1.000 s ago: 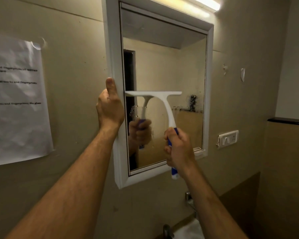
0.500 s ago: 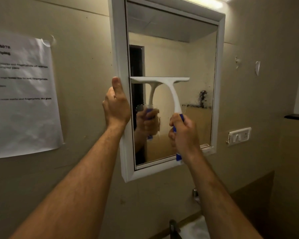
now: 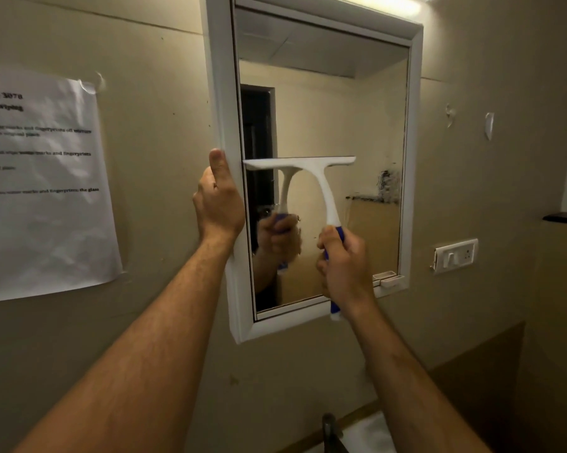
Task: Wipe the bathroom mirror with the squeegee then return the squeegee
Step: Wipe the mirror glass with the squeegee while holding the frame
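Note:
The white-framed mirror (image 3: pixel 413 125) hangs on the beige wall straight ahead. My left hand (image 3: pixel 218 204) grips the frame's left edge, thumb pointing up along it. The squeegee (image 3: pixel 300 163) has a white blade and neck and a blue handle. Its blade lies level against the glass at mid-height, on the left half. My right hand (image 3: pixel 344 266) holds the blue handle below, fingers wrapped round it, and the handle's end sticks out under my wrist. A patch of droplets (image 3: pixel 388 183) shows on the glass to the right of the blade.
A printed paper sheet (image 3: pixel 40 184) is taped to the wall on the left. A switch plate (image 3: pixel 455 256) and small hooks (image 3: pixel 489 125) are on the wall to the right. A dark tap (image 3: pixel 331 429) and white basin (image 3: pixel 370 433) sit below. A dark ledge (image 3: pixel 563 218) is at far right.
The squeegee went up the glass, then came back down a little, my right hand with it. My left hand stayed on the frame's edge. The view shifted slightly.

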